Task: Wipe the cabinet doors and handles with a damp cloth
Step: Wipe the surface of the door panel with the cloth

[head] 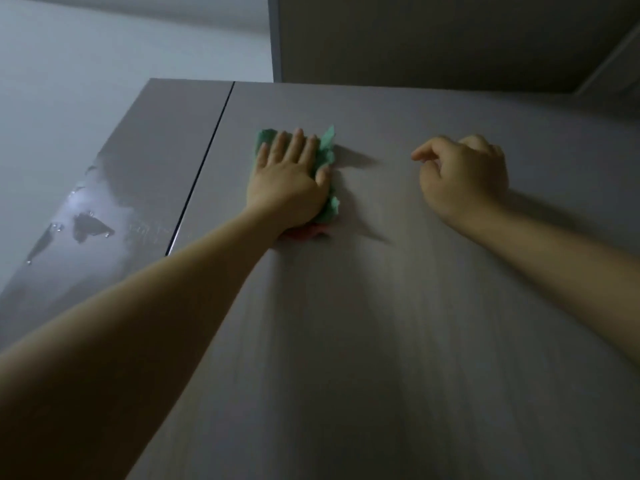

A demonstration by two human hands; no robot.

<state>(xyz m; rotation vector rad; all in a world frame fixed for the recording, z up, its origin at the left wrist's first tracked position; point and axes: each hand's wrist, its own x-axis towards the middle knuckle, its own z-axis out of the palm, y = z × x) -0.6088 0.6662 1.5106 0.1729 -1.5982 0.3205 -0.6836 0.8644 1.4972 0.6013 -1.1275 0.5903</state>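
Left hand (289,174) flat, fingers straight, pressing green cloth (327,157) on the cabinet door (381,306), far up near its top edge. Right hand (462,174) loosely curled, holding nothing. Risk: cloth bunches under the palm, leaves streaks.

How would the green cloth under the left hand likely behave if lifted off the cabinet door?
The green cloth is crumpled, with ragged edges around the flat left hand, so it is probably floppy and would droop. It looks thin, so likely light. The glossy door suggests it slides easily when pushed.
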